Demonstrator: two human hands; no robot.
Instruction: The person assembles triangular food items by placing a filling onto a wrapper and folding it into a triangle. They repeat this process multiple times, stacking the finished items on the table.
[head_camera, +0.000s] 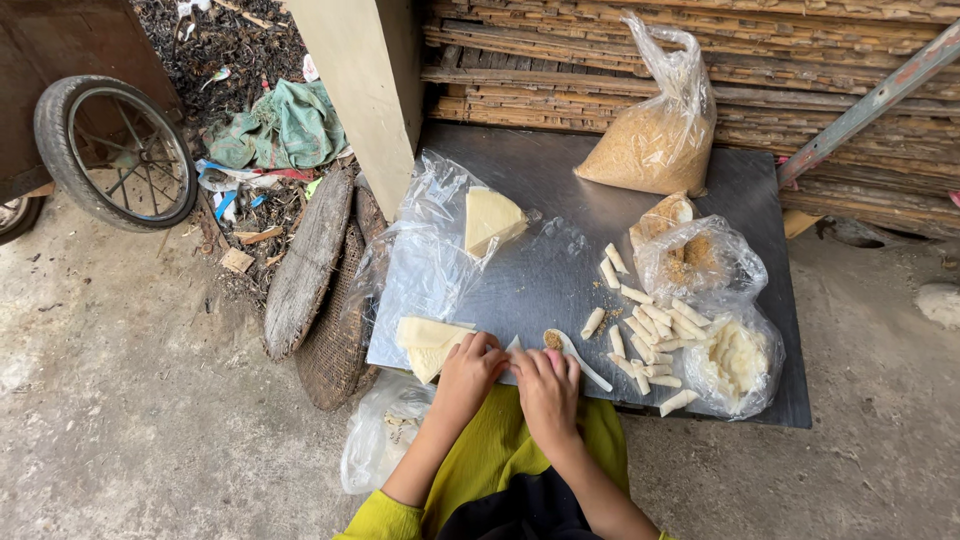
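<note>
My left hand (470, 368) and my right hand (547, 385) rest together at the near edge of a grey metal table (560, 255), fingers curled over a small pale wrapper piece (514, 345) that they mostly hide. A stack of triangular pale wrappers (428, 342) lies just left of my left hand. A white spoon (577, 356) with brown filling sits right beside my right hand. Several finished white rolls (645, 325) are scattered to the right.
A folded wrapper (490, 217) lies on clear plastic at the table's middle. A big bag of brown crumbs (655, 140) stands at the back; two smaller bags (700, 262) (738, 358) sit right. A wheel (115, 150), baskets (335, 330) and rubbish are left.
</note>
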